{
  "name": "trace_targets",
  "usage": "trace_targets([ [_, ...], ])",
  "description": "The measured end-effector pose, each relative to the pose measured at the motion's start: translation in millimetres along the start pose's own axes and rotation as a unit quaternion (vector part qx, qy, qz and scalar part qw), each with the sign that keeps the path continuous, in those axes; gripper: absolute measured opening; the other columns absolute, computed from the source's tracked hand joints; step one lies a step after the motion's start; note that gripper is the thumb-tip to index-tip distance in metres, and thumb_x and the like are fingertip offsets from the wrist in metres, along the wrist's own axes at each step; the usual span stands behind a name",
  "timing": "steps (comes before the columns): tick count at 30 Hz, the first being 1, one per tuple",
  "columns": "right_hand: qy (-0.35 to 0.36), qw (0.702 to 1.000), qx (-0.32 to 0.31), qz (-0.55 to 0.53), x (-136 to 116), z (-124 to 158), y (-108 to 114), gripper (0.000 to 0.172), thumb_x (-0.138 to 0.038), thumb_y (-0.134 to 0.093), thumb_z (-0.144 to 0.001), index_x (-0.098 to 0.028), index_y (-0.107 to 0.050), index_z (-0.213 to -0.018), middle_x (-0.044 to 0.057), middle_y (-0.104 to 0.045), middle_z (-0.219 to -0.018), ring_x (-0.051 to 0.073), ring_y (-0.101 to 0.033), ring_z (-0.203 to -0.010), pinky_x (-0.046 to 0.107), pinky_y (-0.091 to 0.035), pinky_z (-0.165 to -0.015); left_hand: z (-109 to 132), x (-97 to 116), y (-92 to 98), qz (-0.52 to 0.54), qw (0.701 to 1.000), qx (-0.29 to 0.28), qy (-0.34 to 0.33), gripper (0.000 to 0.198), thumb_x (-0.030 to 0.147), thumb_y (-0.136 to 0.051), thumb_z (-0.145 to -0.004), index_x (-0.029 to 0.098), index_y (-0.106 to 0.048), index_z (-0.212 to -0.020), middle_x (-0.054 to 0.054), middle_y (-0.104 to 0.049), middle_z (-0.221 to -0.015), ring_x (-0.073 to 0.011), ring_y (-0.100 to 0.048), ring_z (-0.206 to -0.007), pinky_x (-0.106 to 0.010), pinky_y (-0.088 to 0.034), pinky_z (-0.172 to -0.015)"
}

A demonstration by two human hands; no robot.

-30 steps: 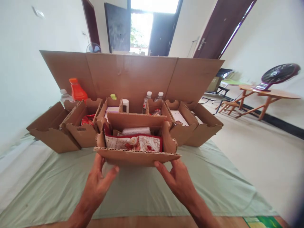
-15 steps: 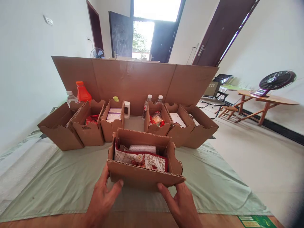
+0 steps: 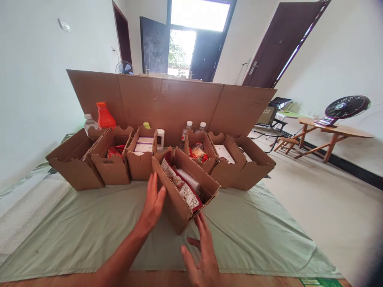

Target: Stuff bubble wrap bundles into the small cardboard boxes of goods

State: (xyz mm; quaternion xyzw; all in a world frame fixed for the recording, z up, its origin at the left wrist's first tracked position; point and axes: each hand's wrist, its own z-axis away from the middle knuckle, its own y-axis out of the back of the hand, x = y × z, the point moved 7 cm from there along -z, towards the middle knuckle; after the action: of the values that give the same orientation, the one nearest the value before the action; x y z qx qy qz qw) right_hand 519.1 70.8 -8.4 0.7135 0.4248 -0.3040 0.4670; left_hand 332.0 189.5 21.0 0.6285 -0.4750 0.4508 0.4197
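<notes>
A cardboard box [image 3: 175, 205] with red-and-white packets [image 3: 182, 189] inside stands on the green cloth [image 3: 74, 227], turned at an angle toward the gap in a row of boxes. My left hand [image 3: 152, 205] lies flat against its left side, fingers spread. My right hand [image 3: 203, 251] is open just below its near corner, fingertips touching or almost touching the cardboard.
A row of open cardboard boxes [image 3: 110, 161] holds packets, with water bottles [image 3: 187, 129], an orange bottle [image 3: 104, 116] and a white mug [image 3: 160, 138] behind. A tall cardboard sheet [image 3: 170, 101] backs them. A wooden table [image 3: 335, 133] with a fan [image 3: 347, 107] stands right.
The box was held up in both hands, then came down onto the cloth and swung round from broadside to angled. Both hands let go of its front edge and opened.
</notes>
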Motion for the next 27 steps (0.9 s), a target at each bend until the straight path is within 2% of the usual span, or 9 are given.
trace_targets([
  [3,0.01,1.0,0.007,-0.002,-1,2,-9,0.072,-0.019,-0.049,-0.094,-0.031,-0.022,-0.161,0.011,-0.02,-0.168,0.035,-0.035,-0.147,0.042,-0.06,-0.092,18,3,-18.0,0.012,0.999,-0.032,-0.012,0.068,0.05,-0.042,-0.1,0.023,-0.024,-0.159,-0.009,-0.02,-0.17,-0.0254,-0.016,-0.157,-0.047,-0.012,-0.128],
  [5,0.015,1.0,-0.01,-0.005,-5,1,-17,0.073,-0.019,-0.048,-0.095,-0.033,-0.02,-0.161,0.009,-0.016,-0.169,0.034,-0.032,-0.149,0.042,-0.059,-0.095,18,3,-21.3,0.03,0.999,-0.035,-0.014,0.068,0.054,-0.039,-0.1,0.023,-0.025,-0.159,-0.008,-0.021,-0.169,-0.0244,-0.017,-0.156,-0.046,-0.012,-0.128],
  [10,0.002,0.998,-0.062,-0.003,-19,-12,-41,0.08,-0.012,-0.05,-0.092,-0.034,-0.017,-0.161,0.008,-0.007,-0.171,0.033,-0.029,-0.152,0.045,-0.054,-0.105,-18,-4,-11.6,0.065,0.998,-0.016,0.0,0.07,0.061,-0.037,-0.099,0.021,-0.033,-0.156,-0.008,-0.03,-0.166,-0.023,-0.023,-0.155,-0.042,-0.014,-0.128],
  [13,-0.004,0.996,-0.092,-0.009,-26,-23,-62,0.085,-0.009,-0.053,-0.087,-0.034,-0.018,-0.16,0.008,0.0,-0.171,0.033,-0.023,-0.154,0.048,-0.046,-0.113,-32,-5,-3.7,0.082,0.997,-0.004,-0.002,0.069,0.064,-0.032,-0.099,0.02,-0.044,-0.151,-0.009,-0.046,-0.158,-0.0244,-0.036,-0.15,-0.042,-0.026,-0.125],
  [15,-0.013,0.993,-0.113,-0.011,-28,-30,-76,0.087,-0.007,-0.055,-0.084,-0.031,-0.019,-0.16,0.009,0.003,-0.171,0.033,-0.017,-0.155,0.051,-0.04,-0.118,-29,-6,1.9,0.091,0.996,0.013,-0.004,0.069,0.064,-0.029,-0.099,0.019,-0.047,-0.149,-0.009,-0.051,-0.154,-0.025,-0.042,-0.146,-0.042,-0.032,-0.123],
  [18,-0.024,0.99,-0.136,-0.005,-30,-45,-87,0.087,-0.004,-0.053,-0.082,-0.027,-0.021,-0.16,0.012,0.002,-0.171,0.032,-0.015,-0.156,0.052,-0.034,-0.12,-15,-10,7.4,0.084,0.996,0.035,-0.001,0.068,0.063,-0.029,-0.099,0.019,-0.044,-0.15,-0.009,-0.048,-0.156,-0.0247,-0.038,-0.148,-0.041,-0.032,-0.122],
  [21,-0.023,0.989,-0.142,0.018,-29,-67,-87,0.084,-0.002,-0.049,-0.082,-0.022,-0.023,-0.16,0.015,-0.001,-0.171,0.031,-0.015,-0.156,0.051,-0.031,-0.122,-10,-16,2.2,0.045,0.999,0.018,0.013,0.063,0.054,-0.042,-0.099,0.021,-0.041,-0.152,-0.01,-0.046,-0.158,-0.0252,-0.039,-0.148,-0.041,-0.034,-0.121],
  [23,-0.021,0.99,-0.132,0.037,-25,-85,-85,0.083,-0.003,-0.048,-0.082,-0.021,-0.024,-0.16,0.016,-0.004,-0.17,0.031,-0.015,-0.155,0.051,-0.029,-0.123,-19,-19,-3.6,0.024,1.0,0.007,0.018,0.06,0.046,-0.047,-0.097,0.02,-0.041,-0.152,-0.01,-0.046,-0.158,-0.025,-0.041,-0.147,-0.042,-0.033,-0.122],
  [27,-0.013,0.988,-0.133,0.074,-15,-120,-87,0.079,-0.005,-0.048,-0.083,-0.019,-0.027,-0.158,0.016,-0.01,-0.17,0.029,-0.014,-0.156,0.052,-0.023,-0.125,-53,-25,-9.7,-0.011,0.999,0.032,0.019,0.052,0.036,-0.043,-0.098,0.019,-0.048,-0.147,-0.01,-0.049,-0.156,-0.0235,-0.041,-0.147,-0.041,-0.026,-0.124],
])
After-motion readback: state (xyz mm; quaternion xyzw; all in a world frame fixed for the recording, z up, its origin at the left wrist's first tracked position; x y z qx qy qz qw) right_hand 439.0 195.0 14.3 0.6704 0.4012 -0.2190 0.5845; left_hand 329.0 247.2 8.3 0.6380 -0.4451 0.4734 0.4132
